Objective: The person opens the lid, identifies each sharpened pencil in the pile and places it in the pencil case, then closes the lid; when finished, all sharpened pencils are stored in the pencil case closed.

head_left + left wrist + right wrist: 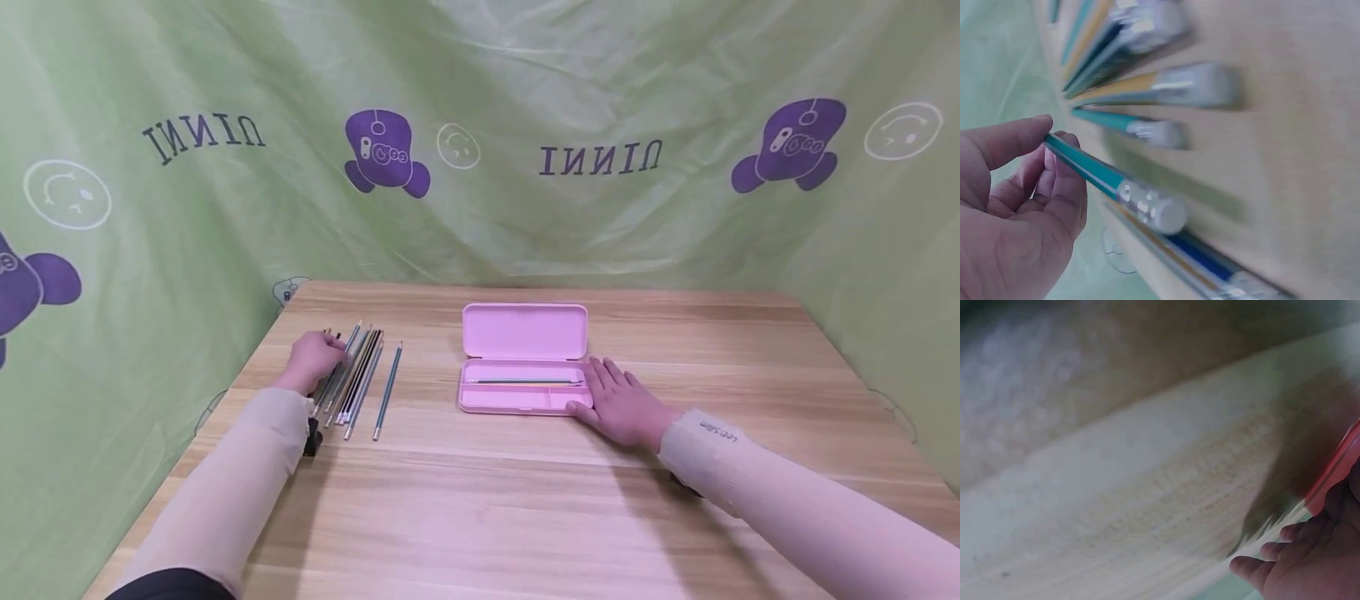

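At the left of the table, my left hand (pixel 315 360) pinches a teal pencil (pixel 1088 169) between thumb and fingers, its white eraser end tilted up off the wood. Beside and below it lies a loose row of pencils (pixel 363 375) in teal, yellow, dark and silvery colours. A pink pencil case (pixel 525 331) stands with its lid raised, and a few pencils (pixel 517 382) lie in its long back compartment. My right hand (pixel 621 408) rests against the case's right end, fingers extended; the right wrist view catches only part of that hand (pixel 1310 569).
One teal pencil (pixel 387 392) lies apart, right of the row. The wooden table (pixel 480 500) carries everything, and a green printed curtain (pixel 495 225) hangs behind it and along both sides. The case's front tray has a divider (pixel 550 397).
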`<state>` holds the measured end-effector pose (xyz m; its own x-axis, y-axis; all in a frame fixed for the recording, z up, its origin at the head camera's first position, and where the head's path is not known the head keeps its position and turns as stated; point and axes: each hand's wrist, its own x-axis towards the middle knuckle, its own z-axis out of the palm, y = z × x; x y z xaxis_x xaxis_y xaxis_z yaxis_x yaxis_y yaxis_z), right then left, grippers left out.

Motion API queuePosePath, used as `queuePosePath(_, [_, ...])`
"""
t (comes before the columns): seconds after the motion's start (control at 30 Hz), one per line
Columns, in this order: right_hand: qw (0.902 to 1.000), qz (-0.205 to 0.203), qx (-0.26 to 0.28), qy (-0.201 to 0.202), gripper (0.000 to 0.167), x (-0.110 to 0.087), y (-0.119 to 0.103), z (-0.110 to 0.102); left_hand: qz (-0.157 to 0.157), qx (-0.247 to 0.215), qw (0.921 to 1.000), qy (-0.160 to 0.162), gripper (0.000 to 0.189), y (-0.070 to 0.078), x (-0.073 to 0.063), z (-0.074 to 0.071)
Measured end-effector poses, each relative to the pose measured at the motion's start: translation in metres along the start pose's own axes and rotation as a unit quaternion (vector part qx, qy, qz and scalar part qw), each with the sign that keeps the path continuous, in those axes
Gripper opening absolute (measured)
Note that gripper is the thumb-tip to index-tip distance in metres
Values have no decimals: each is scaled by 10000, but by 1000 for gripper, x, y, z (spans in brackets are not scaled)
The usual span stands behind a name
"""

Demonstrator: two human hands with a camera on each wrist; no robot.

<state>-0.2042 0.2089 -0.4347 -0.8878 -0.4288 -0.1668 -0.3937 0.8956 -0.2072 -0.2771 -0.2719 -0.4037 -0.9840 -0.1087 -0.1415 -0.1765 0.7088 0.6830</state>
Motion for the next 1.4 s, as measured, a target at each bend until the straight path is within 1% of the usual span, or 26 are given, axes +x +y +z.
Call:
queuePosePath(0.13, [10000, 1, -38, 31, 86, -1, 1, 0, 132, -305, 9994, -5, 29, 14, 1, -6])
queuePosePath(0.23, [10000, 19, -59, -11, 87, -1, 1, -1, 227, -824, 9962, -171, 32, 24, 3, -4])
queuePosePath(0.37, [9999, 27, -77, -69, 87, -1, 1, -1, 363, -1562, 9857, -520, 36, 36, 5, 6])
queuePosePath(0.47, [9999, 22, -70, -84, 87, -1, 0, -1, 484, -1802, 9798, -724, 40, 47, 6, 15])
queuePosePath(0.53, [10000, 4, -35, -70, 87, -1, -1, -2, 582, -1870, 9773, -812, 41, 56, 7, 20])
queuePosePath(0.73, [10000, -34, 19, -24, 88, -2, -2, -3, 1047, -2150, 9640, -1162, 39, 88, 8, 38])
queuePosePath(0.83, [10000, 28, 9, -89, 88, -1, -1, -2, 1290, -2147, 9585, -1358, 38, 103, 8, 48])
queuePosePath(0.93, [9998, 90, 27, -146, 88, -1, -1, -2, 1412, -2078, 9556, -1538, 36, 117, 5, 58])
queuePosePath(1.07, [9998, 122, 65, -166, 86, -1, 0, -1, 1610, -1761, 9526, -1886, 34, 133, 2, 71])
queuePosePath(1.17, [9998, 115, 86, -167, 86, -1, -1, -2, 1763, -1471, 9463, -2276, 32, 142, 2, 83])
queuePosePath(1.23, [9998, 101, 120, -151, 87, -1, -1, -2, 1862, -1308, 9421, -2462, 30, 146, 2, 90])
queuePosePath(1.3, [9998, 77, 138, -130, 87, -2, -1, -3, 2000, -1174, 9396, -2518, 28, 151, 1, 98])
queuePosePath(1.4, [9998, 41, 149, -91, 86, -2, -1, -4, 2194, -1105, 9410, -2326, 28, 158, 0, 109])
